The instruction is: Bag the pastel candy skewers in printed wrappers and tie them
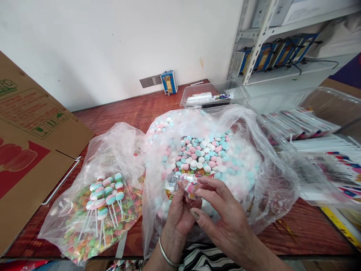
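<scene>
In my left hand (180, 212) is a small clear printed plastic bag (175, 181), pinched between thumb and fingers. It has a block of small dark print and a colourful pattern. My right hand (225, 210) reaches over its right end; the fingertips are at the bag, with the thumb held apart from them. Below and behind both hands lies a large open clear bag (278, 188) of pink, white and blue button-shaped candies (201, 154). To the left, assembled candy sticks (103, 194) lie on a clear bag of ring-shaped candies (75, 218).
A cardboard box (34, 150) stands at the left. Behind the candy is a clear plastic tray (242, 92); at right, a clear bin holds stacked printed packets (299, 126). A small blue device (169, 82) sits by the wall socket (150, 81). Metal shelving (259, 41) rises at back right.
</scene>
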A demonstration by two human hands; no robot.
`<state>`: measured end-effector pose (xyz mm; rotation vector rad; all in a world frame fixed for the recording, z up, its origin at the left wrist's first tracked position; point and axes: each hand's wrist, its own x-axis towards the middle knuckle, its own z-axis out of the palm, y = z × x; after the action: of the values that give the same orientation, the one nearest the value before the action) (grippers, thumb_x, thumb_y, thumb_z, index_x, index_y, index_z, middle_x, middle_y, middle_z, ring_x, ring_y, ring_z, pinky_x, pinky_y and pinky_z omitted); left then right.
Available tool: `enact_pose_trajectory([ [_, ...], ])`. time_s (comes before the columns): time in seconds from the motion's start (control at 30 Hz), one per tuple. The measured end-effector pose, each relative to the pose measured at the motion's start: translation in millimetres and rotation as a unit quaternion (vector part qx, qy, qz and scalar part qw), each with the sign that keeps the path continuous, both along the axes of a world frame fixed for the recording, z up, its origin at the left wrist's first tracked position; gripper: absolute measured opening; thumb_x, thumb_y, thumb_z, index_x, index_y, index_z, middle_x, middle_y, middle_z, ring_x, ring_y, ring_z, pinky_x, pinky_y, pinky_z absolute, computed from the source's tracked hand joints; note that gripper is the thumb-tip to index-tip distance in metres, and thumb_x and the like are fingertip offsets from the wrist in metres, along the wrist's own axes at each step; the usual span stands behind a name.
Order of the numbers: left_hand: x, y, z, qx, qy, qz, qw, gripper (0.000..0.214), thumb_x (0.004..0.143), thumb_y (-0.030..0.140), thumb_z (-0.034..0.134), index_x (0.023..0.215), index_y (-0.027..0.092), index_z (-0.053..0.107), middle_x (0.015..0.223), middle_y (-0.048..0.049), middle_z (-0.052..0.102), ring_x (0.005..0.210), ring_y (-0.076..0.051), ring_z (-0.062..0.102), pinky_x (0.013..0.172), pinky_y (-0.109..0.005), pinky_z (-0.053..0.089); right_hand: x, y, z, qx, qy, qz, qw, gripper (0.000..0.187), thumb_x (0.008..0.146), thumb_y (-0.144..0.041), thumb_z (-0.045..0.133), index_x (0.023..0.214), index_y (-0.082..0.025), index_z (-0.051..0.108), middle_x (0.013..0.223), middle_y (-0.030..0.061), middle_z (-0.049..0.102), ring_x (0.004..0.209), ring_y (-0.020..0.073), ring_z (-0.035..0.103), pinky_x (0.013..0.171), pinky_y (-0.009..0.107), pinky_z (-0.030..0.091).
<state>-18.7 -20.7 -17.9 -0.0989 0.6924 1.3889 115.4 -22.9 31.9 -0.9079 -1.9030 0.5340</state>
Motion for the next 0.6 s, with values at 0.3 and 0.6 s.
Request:
enact_pose_trajectory([
  [0.3, -34.8, -25.9, 37.8, 0.092, -0.011, 0.063, 0.994, 0.033, 0.064, 0.033, 0.087, 0.072, 0.015, 0.061, 0.062, 0.0047, 0.054, 0.049, -0.003, 0.047, 0.048, -0.014, 0.044, -8.3, 10.8, 29.2, 0.036, 0.020, 0.043, 0.998, 0.031, 0.090, -0.021, 0.059, 0.120, -0.030, 0.059, 0.119, 0.0094, 0.061, 0.115, 0.0263, 0.057, 0.095, 0.041, 0.050],
  [0.6, -138.9, -141.8, 41.8, 0.185, 0.053, 0.338, 0.921, 0.025, 0.072, 0.028, 0.082, 0.075, 0.018, 0.060, 0.067, 0.0043, 0.053, 0.054, -0.005, 0.050, 0.046, -0.013, 0.042, -171.1, 10.6, 21.9, -0.228, -0.088, 0.354, 0.903, 0.014, 0.089, -0.020, 0.055, 0.090, -0.022, 0.069, 0.088, 0.0034, 0.070, 0.081, 0.0200, 0.063, 0.070, 0.030, 0.046],
])
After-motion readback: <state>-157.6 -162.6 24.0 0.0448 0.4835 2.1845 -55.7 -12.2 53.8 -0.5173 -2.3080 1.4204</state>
